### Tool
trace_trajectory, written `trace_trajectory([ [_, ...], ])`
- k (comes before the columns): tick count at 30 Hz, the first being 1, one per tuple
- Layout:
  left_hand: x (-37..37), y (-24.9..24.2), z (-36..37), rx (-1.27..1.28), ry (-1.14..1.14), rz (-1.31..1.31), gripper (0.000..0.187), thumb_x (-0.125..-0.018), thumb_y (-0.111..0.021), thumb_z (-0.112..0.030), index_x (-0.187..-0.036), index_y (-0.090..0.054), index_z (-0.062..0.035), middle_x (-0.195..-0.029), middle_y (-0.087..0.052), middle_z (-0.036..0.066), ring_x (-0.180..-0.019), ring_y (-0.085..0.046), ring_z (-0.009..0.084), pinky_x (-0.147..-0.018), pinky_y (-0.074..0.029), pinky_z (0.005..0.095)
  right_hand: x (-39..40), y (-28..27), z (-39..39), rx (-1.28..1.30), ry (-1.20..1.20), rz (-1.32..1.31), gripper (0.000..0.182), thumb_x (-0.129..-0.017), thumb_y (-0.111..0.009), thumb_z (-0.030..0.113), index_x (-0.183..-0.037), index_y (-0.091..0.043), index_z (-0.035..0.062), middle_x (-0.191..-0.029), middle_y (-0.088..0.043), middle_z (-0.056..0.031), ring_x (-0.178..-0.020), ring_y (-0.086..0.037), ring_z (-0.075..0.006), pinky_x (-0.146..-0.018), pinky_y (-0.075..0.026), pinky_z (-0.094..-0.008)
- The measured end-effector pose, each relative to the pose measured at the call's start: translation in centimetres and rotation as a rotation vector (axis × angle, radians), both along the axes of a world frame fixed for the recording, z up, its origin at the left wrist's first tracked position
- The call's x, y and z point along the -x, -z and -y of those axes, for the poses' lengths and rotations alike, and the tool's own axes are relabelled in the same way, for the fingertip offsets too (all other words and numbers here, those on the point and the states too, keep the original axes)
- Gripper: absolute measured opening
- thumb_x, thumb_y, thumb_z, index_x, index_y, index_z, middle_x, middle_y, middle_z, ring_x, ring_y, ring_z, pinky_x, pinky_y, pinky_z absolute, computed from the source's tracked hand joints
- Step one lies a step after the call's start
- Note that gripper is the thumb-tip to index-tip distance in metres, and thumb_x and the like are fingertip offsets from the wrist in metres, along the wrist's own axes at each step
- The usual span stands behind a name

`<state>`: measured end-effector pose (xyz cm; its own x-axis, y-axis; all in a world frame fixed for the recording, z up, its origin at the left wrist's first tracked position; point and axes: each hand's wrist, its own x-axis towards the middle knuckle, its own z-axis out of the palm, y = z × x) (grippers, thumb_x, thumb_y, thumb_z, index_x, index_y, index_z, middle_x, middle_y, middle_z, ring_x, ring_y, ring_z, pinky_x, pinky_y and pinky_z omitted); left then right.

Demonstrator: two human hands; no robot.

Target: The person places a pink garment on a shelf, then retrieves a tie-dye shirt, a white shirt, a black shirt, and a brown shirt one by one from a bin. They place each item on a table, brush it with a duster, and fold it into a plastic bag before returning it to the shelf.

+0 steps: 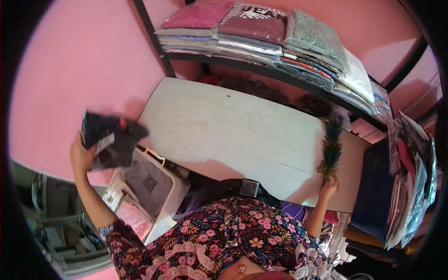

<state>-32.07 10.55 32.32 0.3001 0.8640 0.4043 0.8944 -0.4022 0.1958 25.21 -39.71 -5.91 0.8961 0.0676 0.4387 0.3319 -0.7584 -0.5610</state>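
My left hand is raised at the left, its fingers closed on the near edge of a dark folded garment. The garment carries a pale label and a small red mark, and is slightly blurred. At the right, my right hand grips the handle end of a feather duster. Its dark green, bushy head points away from me, over the right part of the white tabletop.
Packed, folded clothes are stacked on a black-framed shelf behind the table. More bagged garments stand at the right edge. A white-rimmed bin with a grey panel and a pink package sit below left.
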Motion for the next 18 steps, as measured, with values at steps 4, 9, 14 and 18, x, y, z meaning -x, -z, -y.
trace_trajectory([
  [4, -2.0, -0.8, -3.7, -0.043, 0.129, 0.355, 0.04, -0.069, -0.07, -0.013, -0.103, -0.055, -0.0012, -0.087, -0.065, 0.014, -0.081, -0.062, 0.0234, -0.072, -0.047, 0.0351, 5.3, 1.2, 0.5, 0.065, 0.119, -0.178, 0.053, -0.075, -0.066, 0.015, -0.124, -0.049, 0.0063, -0.115, -0.054, -0.0216, -0.105, -0.051, -0.0373, -0.09, -0.041, -0.0442],
  [9, -11.3, 3.4, -5.2, 0.432, 0.448, 0.973, 0.049, -0.075, -0.069, -0.013, -0.118, -0.05, -0.0002, -0.103, -0.061, 0.008, -0.087, -0.059, 0.0207, -0.079, -0.046, 0.0313, 11.2, -1.3, -1.2, 0.204, 0.083, -0.108, 0.053, -0.072, -0.069, 0.018, -0.12, -0.05, 0.0047, -0.113, -0.053, -0.0221, -0.107, -0.049, -0.039, -0.09, -0.041, -0.045],
  [14, -19.1, 22.6, -8.4, 0.941, 0.415, 0.864, 0.085, -0.082, -0.065, -0.041, -0.142, -0.018, -0.0028, -0.136, -0.038, 0.018, -0.125, -0.038, 0.0269, -0.095, -0.039, 0.0427, 12.3, -3.3, -3.5, 0.093, -0.013, -0.256, 0.04, -0.072, -0.066, 0.015, -0.108, -0.055, 0.0017, -0.103, -0.056, -0.0214, -0.097, -0.054, -0.0383, -0.083, -0.045, -0.0442],
  [18, -23.0, 25.9, 0.8, 1.173, 0.216, 0.689, 0.088, -0.084, -0.06, -0.045, -0.143, -0.012, -0.0014, -0.14, -0.034, 0.02, -0.127, -0.036, 0.0281, -0.096, -0.038, 0.0429, 13.1, -2.5, -3.7, 0.027, -0.059, -0.276, 0.032, -0.076, -0.06, 0.015, -0.105, -0.054, 0.0035, -0.087, -0.061, -0.02, -0.08, -0.059, -0.0374, -0.072, -0.047, -0.0437],
])
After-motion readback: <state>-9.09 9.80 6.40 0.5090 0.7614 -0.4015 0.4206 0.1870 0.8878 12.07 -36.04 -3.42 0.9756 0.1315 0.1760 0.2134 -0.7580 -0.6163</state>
